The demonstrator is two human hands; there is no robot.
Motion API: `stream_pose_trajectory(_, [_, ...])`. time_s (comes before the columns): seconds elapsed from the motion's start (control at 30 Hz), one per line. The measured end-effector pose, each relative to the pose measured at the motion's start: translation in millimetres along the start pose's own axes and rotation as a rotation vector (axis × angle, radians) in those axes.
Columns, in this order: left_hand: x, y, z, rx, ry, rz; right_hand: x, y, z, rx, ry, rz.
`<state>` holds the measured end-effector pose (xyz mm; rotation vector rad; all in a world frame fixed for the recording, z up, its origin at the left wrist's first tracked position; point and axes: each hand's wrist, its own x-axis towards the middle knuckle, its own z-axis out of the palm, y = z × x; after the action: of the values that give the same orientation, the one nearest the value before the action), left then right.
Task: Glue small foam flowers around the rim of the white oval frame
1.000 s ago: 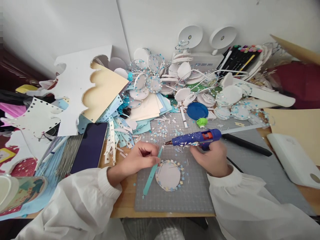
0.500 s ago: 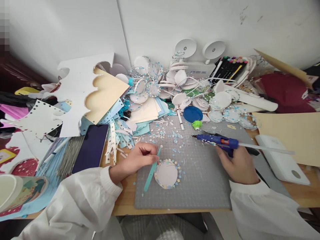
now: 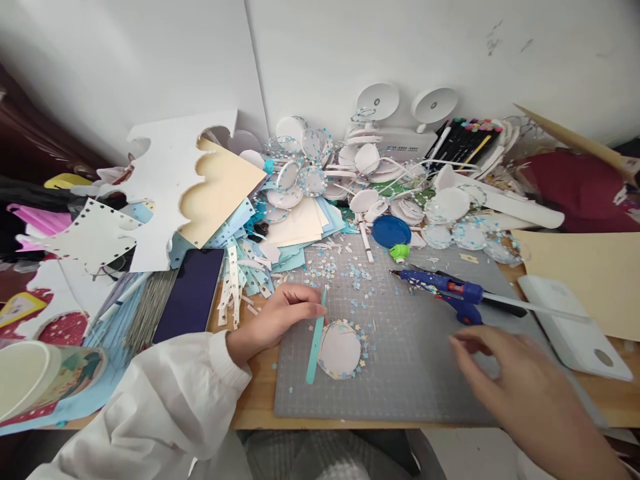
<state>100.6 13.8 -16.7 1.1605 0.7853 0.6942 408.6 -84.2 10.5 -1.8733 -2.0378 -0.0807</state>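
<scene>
From the head camera, the left hand (image 3: 277,319) pinches a teal paper strip (image 3: 316,333) against the edge of a white paper disc (image 3: 340,349) on the grey cutting mat (image 3: 400,380). The right hand (image 3: 520,383) hovers empty with fingers spread, just beside the blue glue gun (image 3: 443,288) lying on the mat.

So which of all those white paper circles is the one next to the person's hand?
The lone white disc with confetti around its rim, lying on the grey cutting mat just right of the left hand. The others sit heaped against the wall.
</scene>
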Motion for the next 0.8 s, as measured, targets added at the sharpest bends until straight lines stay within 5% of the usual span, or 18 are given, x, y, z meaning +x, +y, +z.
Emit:
stream_pose_trajectory(0.23, [2.0,1.7,3.0,-0.165,0.064,0.006,55.1,-87.1,16.0,0.113,0.193,-0.653])
stream_pose_trajectory(0.4, [3.5,6.6,5.2,-0.252,0.087,0.042,83.6,-112.8,37.0,0.139,0.303,-0.99])
stream_pose_trajectory(0.63, [2.5,0.4,3.6,-0.116,0.083,0.067,93.8,-108.0,43.3,0.169,0.419,-1.099])
stream_pose_trajectory(0.7, [1.0,0.8,4.8,0.02,0.086,0.101,92.8,-100.1,48.5,0.31,0.412,-1.008])
stream_pose_trajectory(0.8, [-1.5,3.9,7.3,0.26,0.061,0.166,88.7,-88.8,60.4,0.671,0.367,-0.654])
